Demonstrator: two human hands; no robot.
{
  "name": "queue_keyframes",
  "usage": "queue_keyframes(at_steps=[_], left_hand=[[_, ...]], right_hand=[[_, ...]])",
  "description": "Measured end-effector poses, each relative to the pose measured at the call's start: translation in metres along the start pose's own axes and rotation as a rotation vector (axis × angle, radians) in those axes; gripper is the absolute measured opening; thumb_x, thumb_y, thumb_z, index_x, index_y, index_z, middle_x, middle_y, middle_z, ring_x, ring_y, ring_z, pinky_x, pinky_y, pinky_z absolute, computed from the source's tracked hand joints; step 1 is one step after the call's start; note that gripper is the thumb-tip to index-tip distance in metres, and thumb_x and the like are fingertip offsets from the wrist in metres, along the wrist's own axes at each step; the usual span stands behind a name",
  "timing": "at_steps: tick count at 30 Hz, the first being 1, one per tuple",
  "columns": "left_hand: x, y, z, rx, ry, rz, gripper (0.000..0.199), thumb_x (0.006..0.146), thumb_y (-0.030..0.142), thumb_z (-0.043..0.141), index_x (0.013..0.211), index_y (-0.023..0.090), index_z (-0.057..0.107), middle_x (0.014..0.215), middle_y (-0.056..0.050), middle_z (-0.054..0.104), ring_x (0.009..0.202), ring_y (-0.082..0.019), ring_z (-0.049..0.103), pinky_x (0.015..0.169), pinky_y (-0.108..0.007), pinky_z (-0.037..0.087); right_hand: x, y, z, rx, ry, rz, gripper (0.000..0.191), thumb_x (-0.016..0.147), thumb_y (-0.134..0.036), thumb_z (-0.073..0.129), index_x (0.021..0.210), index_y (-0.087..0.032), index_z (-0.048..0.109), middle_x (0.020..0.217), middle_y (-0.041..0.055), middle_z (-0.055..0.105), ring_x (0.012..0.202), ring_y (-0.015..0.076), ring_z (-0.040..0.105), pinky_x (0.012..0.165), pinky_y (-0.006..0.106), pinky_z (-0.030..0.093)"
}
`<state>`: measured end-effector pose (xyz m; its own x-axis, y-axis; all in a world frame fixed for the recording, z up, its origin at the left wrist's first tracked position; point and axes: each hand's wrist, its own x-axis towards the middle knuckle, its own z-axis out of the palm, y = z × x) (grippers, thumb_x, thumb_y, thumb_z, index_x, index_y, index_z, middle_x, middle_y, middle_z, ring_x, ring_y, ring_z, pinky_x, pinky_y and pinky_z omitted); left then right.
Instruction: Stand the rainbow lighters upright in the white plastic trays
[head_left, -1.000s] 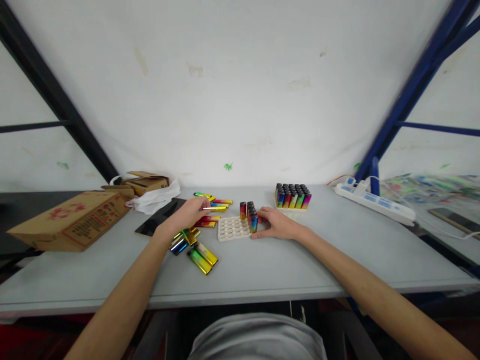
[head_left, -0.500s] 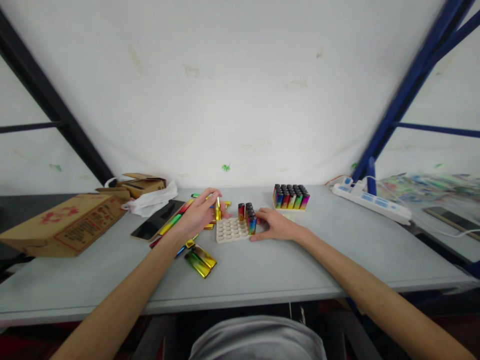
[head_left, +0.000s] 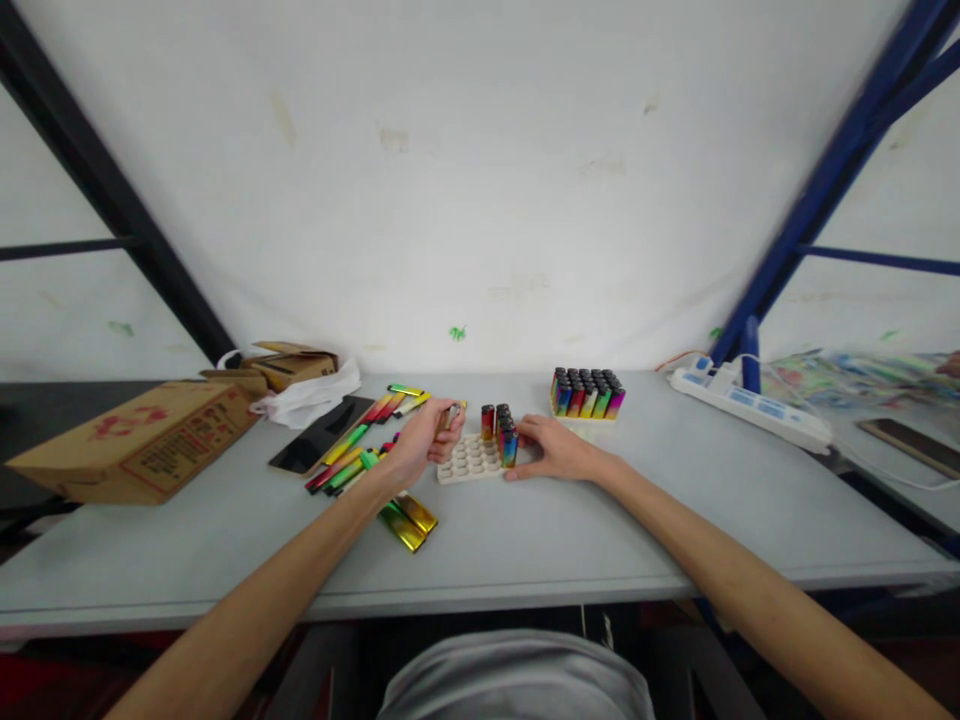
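My left hand is closed around a lighter, its metal top showing by the thumb; most of its body is hidden by the fingers. It hovers at the left side of a white tray with holes. Several shiny multicoloured lighters with black tops stand upright at the tray's right side, while the left holes are bare. My right hand grips the tray's right end, thumb at the front corner and fingers against the standing lighters.
Loose metallic lighters lie spread at left, beside a dark phone. A full tray of lighters stands back right. A cardboard box and white plastic bag sit far left, a power strip at right.
My left hand has tipped the lighter from upright and closed its fingers around it, shifting a little right. My right hand stays at the tray.
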<state>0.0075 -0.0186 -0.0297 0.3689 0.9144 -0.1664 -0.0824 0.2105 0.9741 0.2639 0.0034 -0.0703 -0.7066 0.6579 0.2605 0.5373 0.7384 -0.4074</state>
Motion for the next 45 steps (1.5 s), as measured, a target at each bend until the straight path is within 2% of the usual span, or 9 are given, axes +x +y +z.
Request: queue_keyframes(at_steps=[8, 12, 15, 18, 20, 23, 29, 42, 45], left_hand=[[0.001, -0.003, 0.003, -0.025, -0.030, -0.021, 0.035, 0.090, 0.050, 0.044, 0.073, 0.019, 0.046, 0.056, 0.009, 0.022, 0.040, -0.005, 0.012, 0.039, -0.017, 0.010], [0.001, -0.004, 0.004, -0.027, -0.033, 0.098, 0.035, 0.092, 0.056, 0.049, 0.087, 0.021, 0.050, 0.055, 0.009, 0.035, 0.038, -0.006, 0.021, 0.039, -0.016, 0.015], [0.002, -0.007, 0.005, 0.029, -0.019, 0.233, 0.027, 0.090, 0.047, 0.059, 0.088, 0.022, 0.048, 0.059, 0.006, 0.049, 0.043, -0.009, 0.040, 0.040, -0.019, 0.029], [0.004, -0.008, 0.003, 0.249, 0.054, 0.393, 0.028, 0.089, 0.046, 0.064, 0.088, 0.019, 0.058, 0.076, -0.001, 0.064, 0.065, -0.014, 0.059, 0.059, -0.025, 0.050], [0.006, -0.009, 0.001, 0.409, 0.098, 0.475, 0.030, 0.087, 0.046, 0.068, 0.091, 0.017, 0.068, 0.092, -0.006, 0.071, 0.085, -0.018, 0.066, 0.078, -0.030, 0.055], [0.009, -0.010, -0.003, 0.522, 0.097, 0.528, 0.033, 0.086, 0.046, 0.071, 0.101, 0.016, 0.075, 0.107, -0.011, 0.075, 0.103, -0.025, 0.068, 0.092, -0.036, 0.056], [0.010, -0.016, -0.002, 0.664, 0.128, 0.582, 0.037, 0.086, 0.045, 0.070, 0.108, 0.017, 0.078, 0.115, -0.012, 0.076, 0.109, -0.028, 0.069, 0.098, -0.041, 0.056], [0.011, -0.007, -0.003, 0.975, 0.040, 0.675, 0.027, 0.092, 0.040, 0.066, 0.107, 0.022, 0.079, 0.105, -0.009, 0.078, 0.100, -0.025, 0.070, 0.095, -0.037, 0.054], [0.013, -0.013, 0.001, 0.922, 0.071, 0.667, 0.027, 0.091, 0.041, 0.066, 0.108, 0.022, 0.077, 0.107, -0.009, 0.077, 0.099, -0.025, 0.070, 0.093, -0.037, 0.055]], right_hand=[[0.001, 0.000, 0.001, -0.023, 0.002, -0.007, 0.065, 0.078, -0.067, 0.076, 0.114, -0.013, 0.067, 0.094, 0.0076, 0.062, 0.085, 0.0231, 0.057, 0.077, 0.032, 0.044], [0.000, 0.000, 0.000, -0.032, 0.005, -0.012, 0.066, 0.079, -0.067, 0.075, 0.117, -0.014, 0.066, 0.095, 0.0075, 0.061, 0.085, 0.0226, 0.056, 0.076, 0.032, 0.044], [0.000, -0.001, 0.000, -0.027, 0.009, -0.010, 0.065, 0.079, -0.066, 0.077, 0.117, -0.014, 0.067, 0.093, 0.0065, 0.060, 0.084, 0.0221, 0.056, 0.076, 0.032, 0.044], [0.000, -0.002, -0.001, -0.015, 0.011, -0.015, 0.064, 0.078, -0.064, 0.078, 0.116, -0.014, 0.067, 0.092, 0.0061, 0.060, 0.084, 0.0220, 0.055, 0.077, 0.032, 0.044], [0.000, -0.003, -0.001, -0.003, 0.012, -0.016, 0.064, 0.078, -0.064, 0.078, 0.117, -0.014, 0.067, 0.092, 0.0062, 0.061, 0.084, 0.0220, 0.055, 0.077, 0.032, 0.044], [0.000, -0.003, 0.000, 0.004, 0.016, -0.012, 0.065, 0.078, -0.064, 0.078, 0.118, -0.014, 0.067, 0.093, 0.0063, 0.061, 0.083, 0.0216, 0.056, 0.075, 0.031, 0.043], [0.000, -0.001, 0.001, -0.011, 0.014, -0.019, 0.063, 0.078, -0.065, 0.077, 0.115, -0.015, 0.068, 0.091, 0.0056, 0.061, 0.083, 0.0220, 0.056, 0.076, 0.031, 0.043], [0.000, 0.000, 0.001, -0.018, 0.007, -0.009, 0.063, 0.078, -0.065, 0.077, 0.114, -0.014, 0.068, 0.091, 0.0065, 0.062, 0.084, 0.0226, 0.057, 0.077, 0.032, 0.044], [0.000, 0.001, 0.002, -0.026, 0.004, -0.018, 0.062, 0.078, -0.065, 0.078, 0.113, -0.014, 0.067, 0.092, 0.0066, 0.062, 0.084, 0.0227, 0.057, 0.077, 0.033, 0.044]])
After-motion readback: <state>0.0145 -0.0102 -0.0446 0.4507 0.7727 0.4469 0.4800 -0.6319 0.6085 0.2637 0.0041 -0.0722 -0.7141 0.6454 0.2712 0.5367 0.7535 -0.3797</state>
